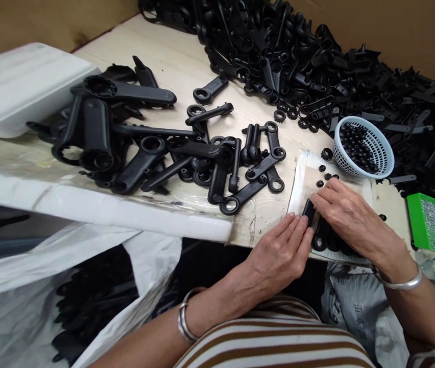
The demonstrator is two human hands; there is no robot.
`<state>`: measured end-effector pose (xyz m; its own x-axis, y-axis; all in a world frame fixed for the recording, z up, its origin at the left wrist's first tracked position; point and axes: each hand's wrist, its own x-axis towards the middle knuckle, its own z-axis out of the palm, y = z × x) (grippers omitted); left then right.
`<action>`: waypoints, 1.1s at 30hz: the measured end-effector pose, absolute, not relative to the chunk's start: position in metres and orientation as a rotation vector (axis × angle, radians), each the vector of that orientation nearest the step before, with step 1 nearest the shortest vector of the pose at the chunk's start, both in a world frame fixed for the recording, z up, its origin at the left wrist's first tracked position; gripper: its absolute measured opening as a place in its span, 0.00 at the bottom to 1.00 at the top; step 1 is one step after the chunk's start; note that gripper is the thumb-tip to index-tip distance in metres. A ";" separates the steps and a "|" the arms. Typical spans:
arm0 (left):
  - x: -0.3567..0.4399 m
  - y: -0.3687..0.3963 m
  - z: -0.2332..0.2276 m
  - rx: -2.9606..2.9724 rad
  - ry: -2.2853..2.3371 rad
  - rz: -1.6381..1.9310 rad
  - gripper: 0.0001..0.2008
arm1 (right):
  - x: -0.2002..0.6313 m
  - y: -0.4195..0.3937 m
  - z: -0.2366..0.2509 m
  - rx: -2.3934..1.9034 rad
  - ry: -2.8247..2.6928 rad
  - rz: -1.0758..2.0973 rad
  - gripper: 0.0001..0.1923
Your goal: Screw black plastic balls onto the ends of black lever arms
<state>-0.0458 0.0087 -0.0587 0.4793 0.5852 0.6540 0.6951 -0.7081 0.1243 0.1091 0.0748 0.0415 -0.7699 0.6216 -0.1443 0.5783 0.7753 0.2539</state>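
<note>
A black plastic crank handle (308,209) is held over the work pad at the table's front edge. My left hand (279,248) is closed on its lower end, fingers pressed together. Bent over the upper end, my right hand (345,217) has its fingertips pinched there, and whatever small piece they may hold is hidden. Under and beside the right hand lie more black crank handles (320,241), partly covered by it. Several small black knobs (320,183) are scattered just beyond the fingers on the white-edged pad (297,179).
A pale blue basket (384,138) of black knobs stands behind my right hand. A green tray (416,220) of small metal pieces is at right. Loose black handles (133,163) lie left, a big black heap (279,56) behind. A white box (29,92) and a white sack (152,260) are leftward.
</note>
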 end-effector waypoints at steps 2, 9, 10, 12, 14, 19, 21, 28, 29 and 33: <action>-0.046 0.009 -0.059 -2.574 -1.115 -1.045 0.11 | 0.106 0.074 0.040 0.932 2.698 0.313 0.11; -0.046 0.011 -0.063 -2.561 -1.106 -1.056 0.10 | 0.108 0.079 0.036 1.018 2.728 0.247 0.06; -0.046 0.011 -0.063 -2.560 -1.101 -1.061 0.10 | 0.113 0.080 0.036 1.041 2.735 0.241 0.07; -0.046 0.012 -0.063 -2.561 -1.091 -1.064 0.09 | 0.127 0.081 0.037 1.114 2.802 0.240 0.15; -0.047 0.012 -0.063 -2.559 -1.088 -1.057 0.09 | 0.144 0.078 0.039 1.234 2.928 0.232 0.21; -0.048 0.014 -0.063 -2.561 -1.065 -1.035 0.10 | 0.173 0.065 0.036 1.462 3.111 0.156 0.16; -0.048 0.014 -0.063 -2.561 -1.059 -1.024 0.10 | 0.168 0.063 0.030 1.429 3.120 0.078 0.12; -0.046 0.013 -0.065 -2.542 -1.086 -0.996 0.10 | 0.131 0.077 0.014 1.226 3.086 0.095 0.08; -0.046 0.013 -0.065 -2.550 -1.086 -0.996 0.10 | 0.129 0.079 0.013 1.199 3.072 0.101 0.07; -0.048 0.012 -0.068 -2.559 -1.071 -1.014 0.10 | 0.128 0.083 0.006 1.163 3.028 0.044 0.07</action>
